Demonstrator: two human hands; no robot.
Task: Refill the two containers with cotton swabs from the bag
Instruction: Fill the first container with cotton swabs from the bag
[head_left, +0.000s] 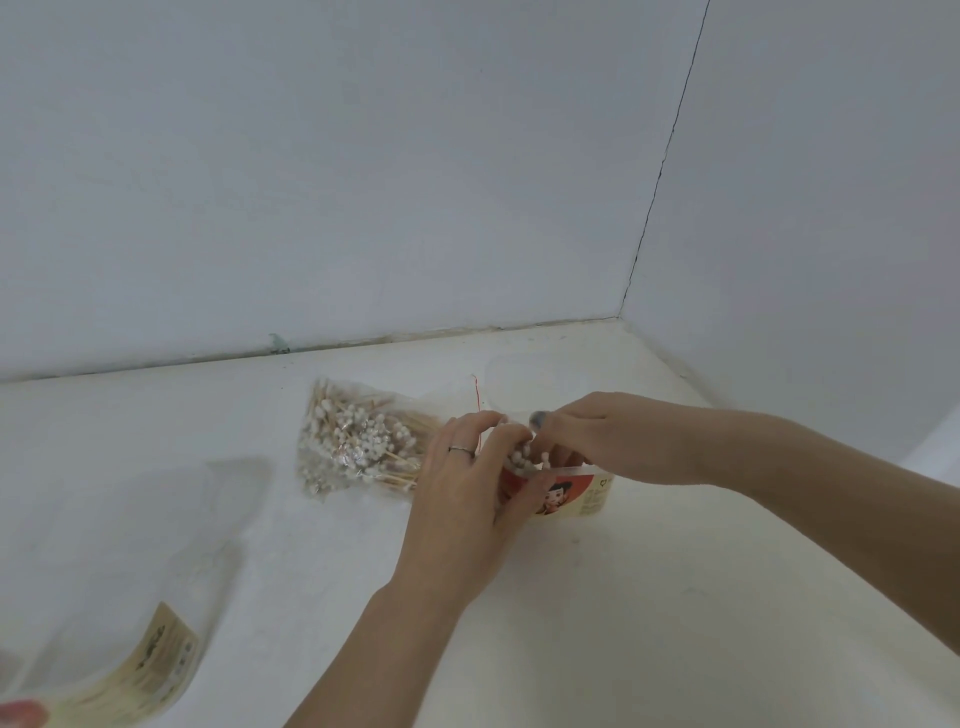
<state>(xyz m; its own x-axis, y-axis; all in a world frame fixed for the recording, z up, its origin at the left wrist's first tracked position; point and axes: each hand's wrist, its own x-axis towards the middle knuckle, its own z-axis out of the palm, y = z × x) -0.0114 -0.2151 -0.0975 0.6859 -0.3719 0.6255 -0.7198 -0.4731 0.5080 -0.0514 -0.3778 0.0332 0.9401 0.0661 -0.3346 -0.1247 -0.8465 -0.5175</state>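
Note:
A clear plastic bag (353, 447) of wooden cotton swabs lies on the white surface, left of my hands. A clear round container (582, 496) with a red and cream label stands right of the bag. My left hand (467, 493), with a ring, curls over a bunch of cotton swabs (522, 458) at the container's mouth, thumb against the label. My right hand (587, 439) reaches in from the right and pinches the same bunch from above. A second clear container (130, 597) with a cream label sits at the lower left, blurred.
White walls meet in a corner at the back right (621, 317). A clear lid (540, 387) lies behind the hands, with a thin red thread (475, 400) beside it. Another clear lid-like shape (239, 475) lies above the second container.

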